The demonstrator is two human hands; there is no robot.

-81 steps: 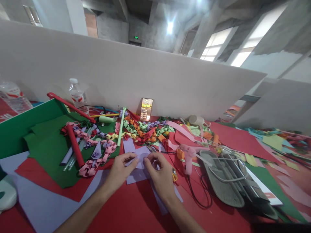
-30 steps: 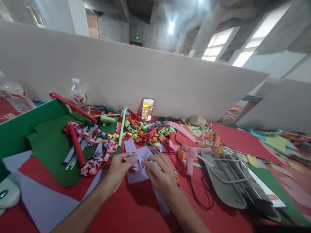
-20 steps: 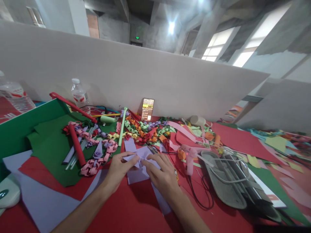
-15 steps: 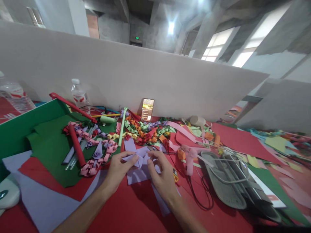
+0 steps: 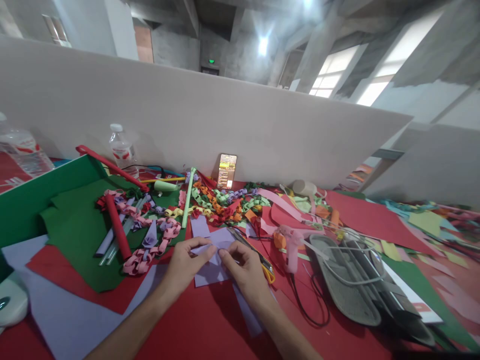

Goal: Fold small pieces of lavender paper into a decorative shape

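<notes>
Both my hands meet over a small lavender paper piece (image 5: 214, 255) on the red table cover. My left hand (image 5: 183, 267) pinches its left side with thumb and fingers. My right hand (image 5: 245, 272) pinches the same paper from the right, fingertips touching those of the left. A larger lavender sheet (image 5: 210, 274) lies flat under the paper. Scissors with a yellow handle (image 5: 258, 257) lie just right of my right hand. A pink and lavender paper chain (image 5: 150, 247) lies to the left of my left hand.
Multi-coloured paper chains (image 5: 221, 200) and a phone (image 5: 226, 171) sit by the grey partition. Green sheets (image 5: 80, 225), red paper rolls (image 5: 115, 224), water bottles (image 5: 120, 147) are at left. A pink glue gun (image 5: 290, 245), a grey mesh tray (image 5: 345, 280) and black cable lie at right.
My right hand has pulled in leftward and now pinches the folded lavender paper together with my left hand; the paper's raised flaps look flatter. The scissors are now uncovered.
</notes>
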